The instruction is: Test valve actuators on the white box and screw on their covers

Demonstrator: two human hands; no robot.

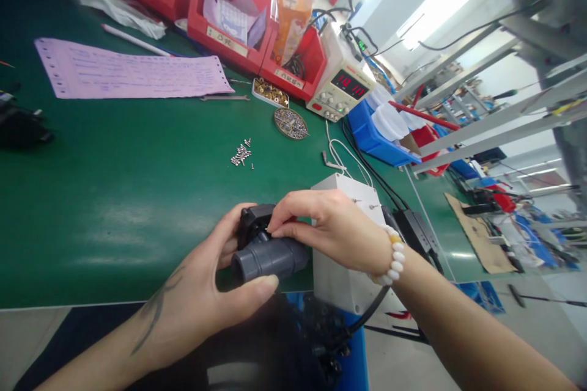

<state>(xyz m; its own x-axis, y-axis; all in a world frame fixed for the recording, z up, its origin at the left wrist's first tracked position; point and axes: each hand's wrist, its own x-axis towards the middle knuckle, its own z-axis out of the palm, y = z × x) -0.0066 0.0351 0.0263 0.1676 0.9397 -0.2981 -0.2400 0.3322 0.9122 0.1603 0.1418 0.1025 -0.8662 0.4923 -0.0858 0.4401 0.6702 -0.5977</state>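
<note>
My left hand (pixel 215 293) grips a grey plastic pipe fitting (pixel 268 258) with a black top part (pixel 254 220), held just above the near edge of the green table (pixel 119 195). My right hand (pixel 330 226), with a bead bracelet on its wrist, pinches the black top part from the right with fingertips. A white plastic box (pixel 343 281) stands directly behind my right hand. A small pile of loose screws (pixel 241 154) lies on the mat farther back.
Red bins (pixel 229 12) line the back edge, beside a power supply (pixel 342 85) with a red display. A pink printed sheet (pixel 128 70), a round dish of small parts (pixel 290 123), a blue bin (pixel 373 137) and cables lie around.
</note>
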